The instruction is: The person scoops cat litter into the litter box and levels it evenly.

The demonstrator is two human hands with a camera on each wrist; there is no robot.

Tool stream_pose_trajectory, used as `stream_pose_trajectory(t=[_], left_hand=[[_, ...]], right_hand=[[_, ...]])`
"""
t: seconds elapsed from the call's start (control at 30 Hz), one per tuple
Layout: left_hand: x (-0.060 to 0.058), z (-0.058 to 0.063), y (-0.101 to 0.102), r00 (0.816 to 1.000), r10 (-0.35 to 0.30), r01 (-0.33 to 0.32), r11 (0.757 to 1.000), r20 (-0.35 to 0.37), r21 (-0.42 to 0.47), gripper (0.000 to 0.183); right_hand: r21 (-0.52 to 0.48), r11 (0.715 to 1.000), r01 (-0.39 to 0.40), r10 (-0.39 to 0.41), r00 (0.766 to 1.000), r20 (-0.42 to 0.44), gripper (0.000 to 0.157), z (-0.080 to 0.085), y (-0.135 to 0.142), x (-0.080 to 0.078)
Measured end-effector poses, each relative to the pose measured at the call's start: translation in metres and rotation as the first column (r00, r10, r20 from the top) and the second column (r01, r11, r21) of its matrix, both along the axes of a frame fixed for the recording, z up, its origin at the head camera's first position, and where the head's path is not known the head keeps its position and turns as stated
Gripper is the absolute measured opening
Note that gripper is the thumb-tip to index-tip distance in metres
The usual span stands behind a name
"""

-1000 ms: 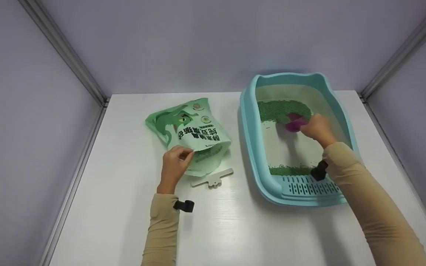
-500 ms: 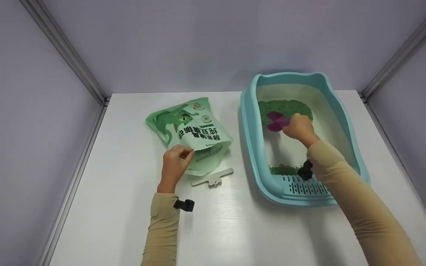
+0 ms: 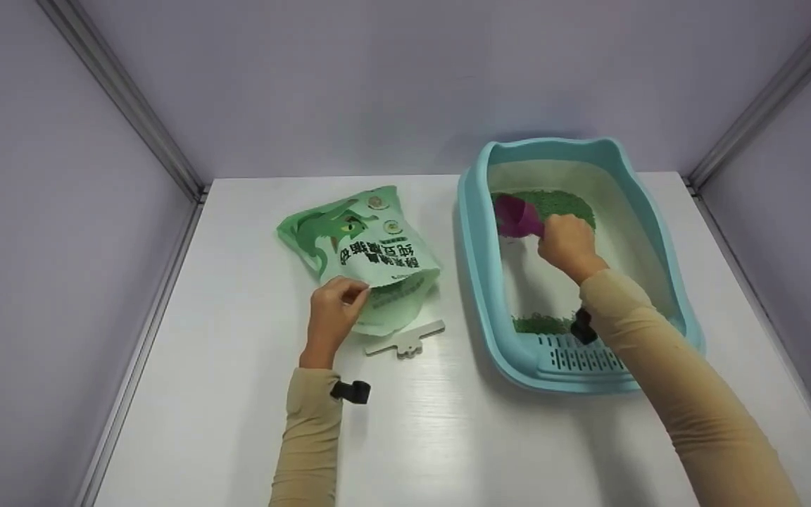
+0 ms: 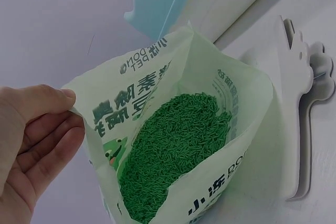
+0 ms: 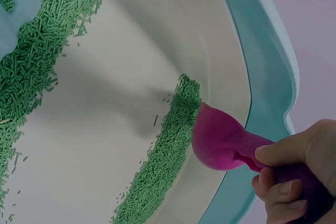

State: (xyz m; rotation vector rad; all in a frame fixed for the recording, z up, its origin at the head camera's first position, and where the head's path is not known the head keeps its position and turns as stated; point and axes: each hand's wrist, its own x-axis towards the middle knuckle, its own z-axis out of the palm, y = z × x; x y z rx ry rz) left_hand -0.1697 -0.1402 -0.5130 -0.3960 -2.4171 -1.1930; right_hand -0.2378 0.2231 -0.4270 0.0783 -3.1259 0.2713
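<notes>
My left hand (image 3: 331, 313) pinches the mouth edge of a light green cat litter bag (image 3: 367, 229) between thumb and fingers. Inside the bag, seen in the left wrist view, lie dark green litter pellets (image 4: 173, 140). A magenta scoop (image 3: 516, 217) is gripped by the handle in my right hand (image 3: 569, 243), over the far left of a blue litter box (image 3: 479, 274). Green pellets (image 5: 163, 166) lie heaped along one wall in the right wrist view, and the scoop's bowl is beside one end of that heap. What the bowl contains is hidden there.
A pale grey bag clip (image 3: 405, 341) lies on the white table (image 3: 405, 429) just below the bag. More pellets (image 3: 543, 324) line the box's near end, beside a slotted step (image 3: 581, 355). Walls (image 3: 405, 84) enclose the table at the back and sides.
My right hand first carries the scoop leftward across the box, then the bowl swings away toward the far left and turns. My left hand and the bag keep their place.
</notes>
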Motion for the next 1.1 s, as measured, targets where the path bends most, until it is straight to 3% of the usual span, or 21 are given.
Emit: stream_pose_trajectory(t=[0.37, 0.63, 1.1], left_hand=[[0.000, -0.002, -0.001, 1.000, 0.001, -0.001, 1.000, 0.001, -0.002, 0.005], [0.000, -0.002, -0.001, 1.000, -0.012, 0.012, 1.000, -0.015, 0.015, 0.005], [0.001, -0.001, 0.000, 1.000, 0.009, -0.009, 1.000, 0.007, 0.015, 0.004]], right_hand=[[0.046, 0.999, 0.001, 0.003, 0.995, -0.100, 0.016, -0.009, 0.015, -0.003], [0.001, 1.000, 0.003, -0.003, 0.994, -0.113, 0.014, -0.010, 0.020, 0.000], [-0.114, 0.991, 0.073, -0.072, 0.997, 0.011, 0.023, -0.008, 0.023, 0.011]])
